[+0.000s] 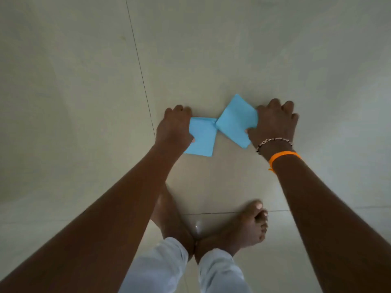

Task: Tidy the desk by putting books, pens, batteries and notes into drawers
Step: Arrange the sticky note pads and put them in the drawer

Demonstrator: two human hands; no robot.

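- Two light blue square notes sit near the middle of the frame, low over the pale tiled floor (pixel 211 49); whether they lie flat on it or are lifted just off it can't be told.
- The left blue note (pixel 202 137) sits slightly lower and the right blue note (pixel 234 121) slightly higher, turned like a diamond; their inner corners touch or overlap at the centre.
- Your left hand (pixel 173 127) is curled over the left edge of the left blue note, fingers bent down at its top corner and the thumb pressed on its face, so you have it pinched.
- Your right hand (pixel 275 123) grips the right edge of the right blue note the same way: fingers folded over the far side, thumb on the near face.
- A beaded bracelet (pixel 273 141) and an orange wristband (pixel 283 155) ring your right wrist, the orange one closer to the elbow.
- Both forearms run in from the lower corners of the frame.
- In the lower centre your bare feet (pixel 247 227) stand on the tiles, heels close together, with pale trouser cuffs (pixel 163 261) below them at the bottom edge.
- Dark grout lines cross the floor in the upper left and beside the feet.
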